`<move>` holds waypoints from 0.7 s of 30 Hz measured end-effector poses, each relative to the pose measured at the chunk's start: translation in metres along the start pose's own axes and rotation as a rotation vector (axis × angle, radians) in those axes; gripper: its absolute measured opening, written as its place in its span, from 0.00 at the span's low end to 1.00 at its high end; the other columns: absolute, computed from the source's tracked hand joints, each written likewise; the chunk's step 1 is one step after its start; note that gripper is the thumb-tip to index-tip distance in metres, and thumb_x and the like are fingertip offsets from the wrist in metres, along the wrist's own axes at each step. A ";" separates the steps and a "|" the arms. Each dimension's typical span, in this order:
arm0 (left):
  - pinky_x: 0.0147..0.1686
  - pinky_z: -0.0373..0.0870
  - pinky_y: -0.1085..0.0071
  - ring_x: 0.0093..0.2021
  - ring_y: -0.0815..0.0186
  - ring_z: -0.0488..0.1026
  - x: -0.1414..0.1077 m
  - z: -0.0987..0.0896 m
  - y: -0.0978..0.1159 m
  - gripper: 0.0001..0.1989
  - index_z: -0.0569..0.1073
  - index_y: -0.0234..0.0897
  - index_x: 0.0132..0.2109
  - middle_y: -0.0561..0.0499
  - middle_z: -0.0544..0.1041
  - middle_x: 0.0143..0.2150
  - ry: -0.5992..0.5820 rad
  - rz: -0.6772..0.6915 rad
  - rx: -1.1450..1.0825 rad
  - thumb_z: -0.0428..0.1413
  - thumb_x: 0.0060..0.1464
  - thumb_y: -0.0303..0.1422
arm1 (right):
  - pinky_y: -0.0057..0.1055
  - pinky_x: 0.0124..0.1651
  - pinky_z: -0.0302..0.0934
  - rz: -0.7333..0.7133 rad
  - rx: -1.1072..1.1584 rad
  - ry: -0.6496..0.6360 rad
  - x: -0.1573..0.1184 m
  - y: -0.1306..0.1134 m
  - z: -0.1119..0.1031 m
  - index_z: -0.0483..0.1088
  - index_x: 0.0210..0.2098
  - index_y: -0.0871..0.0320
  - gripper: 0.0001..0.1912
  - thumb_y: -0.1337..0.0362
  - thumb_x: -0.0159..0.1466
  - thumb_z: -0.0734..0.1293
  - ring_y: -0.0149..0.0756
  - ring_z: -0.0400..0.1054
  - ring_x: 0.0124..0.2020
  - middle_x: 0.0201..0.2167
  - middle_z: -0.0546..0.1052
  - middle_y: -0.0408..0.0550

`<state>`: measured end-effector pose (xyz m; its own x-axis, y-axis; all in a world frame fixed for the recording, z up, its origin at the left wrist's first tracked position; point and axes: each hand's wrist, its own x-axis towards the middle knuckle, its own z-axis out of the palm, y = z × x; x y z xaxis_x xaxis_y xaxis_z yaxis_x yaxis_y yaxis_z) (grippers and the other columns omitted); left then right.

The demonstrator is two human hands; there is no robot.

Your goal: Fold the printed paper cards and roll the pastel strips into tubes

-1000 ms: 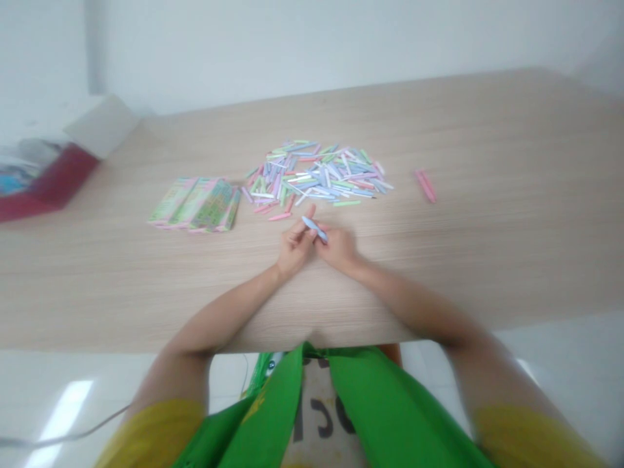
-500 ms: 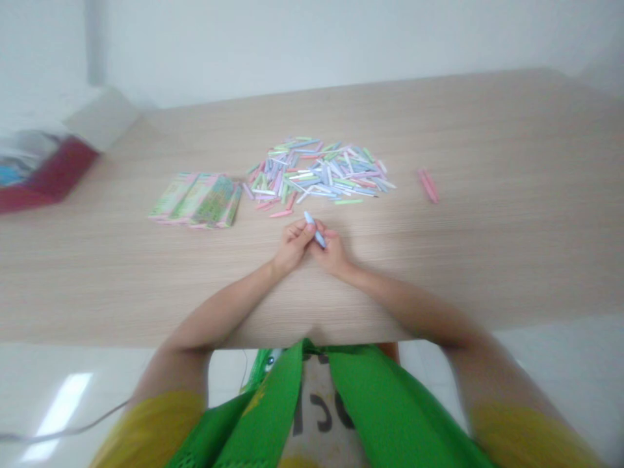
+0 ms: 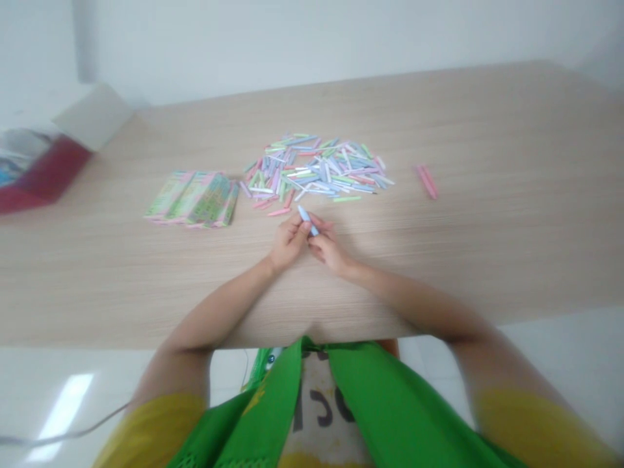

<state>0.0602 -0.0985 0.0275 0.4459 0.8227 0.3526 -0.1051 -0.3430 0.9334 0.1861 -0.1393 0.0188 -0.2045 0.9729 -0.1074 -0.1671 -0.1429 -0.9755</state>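
Observation:
Both my hands meet just in front of a loose pile of folded paper strips [image 3: 316,172] in pastel blue, green, pink and white. My left hand [image 3: 290,242] and my right hand [image 3: 329,247] pinch a pale blue folded paper strip [image 3: 305,217] between their fingers. Its upper end points away from me, and my fingers hide part of it. Left of the pile lies a stack of green and pink printed paper strips [image 3: 192,199]. A few pink strips [image 3: 426,182] lie apart to the right.
The hands work on a light wooden table [image 3: 463,260]. A red box [image 3: 46,177] with a pale flap [image 3: 92,117] stands beyond its far left edge, holding something bluish and grey. Behind the table is a white wall.
The blue strip has turned in my fingers and sits further into my hands, with less of it showing. My hands have drawn slightly closer together, and the view has shifted a little.

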 end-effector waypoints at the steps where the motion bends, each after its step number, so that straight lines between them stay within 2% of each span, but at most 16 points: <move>1: 0.43 0.72 0.67 0.45 0.60 0.78 0.003 -0.002 0.000 0.23 0.76 0.35 0.38 0.42 0.80 0.46 0.000 -0.002 -0.002 0.56 0.58 0.53 | 0.26 0.18 0.40 0.075 0.094 -0.041 -0.001 -0.005 -0.001 0.57 0.24 0.53 0.09 0.61 0.60 0.58 0.27 0.44 0.13 0.11 0.52 0.33; 4: 0.41 0.72 0.66 0.45 0.59 0.78 0.011 -0.006 0.001 0.24 0.76 0.36 0.35 0.42 0.79 0.48 -0.011 -0.048 -0.061 0.58 0.55 0.55 | 0.26 0.16 0.35 0.253 0.321 -0.194 -0.003 -0.019 -0.006 0.57 0.27 0.53 0.11 0.58 0.64 0.53 0.27 0.36 0.11 0.09 0.48 0.31; 7: 0.36 0.71 0.67 0.40 0.61 0.77 0.014 -0.008 0.005 0.24 0.77 0.36 0.34 0.42 0.79 0.47 -0.019 -0.094 -0.125 0.60 0.52 0.55 | 0.25 0.15 0.36 0.378 0.446 -0.345 -0.005 -0.032 -0.012 0.60 0.30 0.54 0.22 0.46 0.68 0.48 0.26 0.34 0.10 0.10 0.50 0.31; 10: 0.27 0.66 0.72 0.34 0.65 0.75 0.014 -0.012 0.009 0.23 0.78 0.35 0.34 0.42 0.79 0.49 -0.039 -0.112 -0.171 0.61 0.52 0.54 | 0.25 0.16 0.41 0.416 0.510 -0.422 -0.006 -0.039 -0.016 0.63 0.33 0.55 0.37 0.32 0.64 0.41 0.25 0.33 0.11 0.11 0.49 0.30; 13: 0.24 0.63 0.75 0.32 0.69 0.74 0.014 -0.015 0.009 0.22 0.78 0.35 0.37 0.42 0.78 0.51 -0.122 -0.139 -0.231 0.61 0.54 0.52 | 0.25 0.16 0.43 0.426 0.530 -0.433 -0.007 -0.039 -0.018 0.65 0.36 0.57 0.44 0.27 0.60 0.39 0.24 0.34 0.12 0.13 0.49 0.30; 16: 0.28 0.66 0.75 0.33 0.70 0.74 0.015 -0.016 0.003 0.20 0.78 0.35 0.38 0.43 0.77 0.55 -0.134 -0.128 -0.269 0.60 0.56 0.50 | 0.25 0.17 0.43 0.373 0.558 -0.394 -0.007 -0.037 -0.016 0.65 0.35 0.56 0.41 0.31 0.64 0.38 0.25 0.34 0.12 0.14 0.47 0.31; 21: 0.36 0.71 0.71 0.38 0.66 0.76 0.019 -0.017 -0.001 0.21 0.79 0.35 0.37 0.43 0.79 0.52 -0.057 -0.049 -0.189 0.62 0.53 0.51 | 0.23 0.20 0.46 0.265 0.608 -0.352 -0.008 -0.040 -0.012 0.62 0.33 0.55 0.27 0.50 0.73 0.40 0.25 0.34 0.13 0.15 0.48 0.32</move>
<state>0.0534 -0.0749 0.0339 0.5039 0.8073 0.3072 -0.2450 -0.2074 0.9471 0.2058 -0.1397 0.0570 -0.5915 0.7910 -0.1564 -0.5521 -0.5386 -0.6365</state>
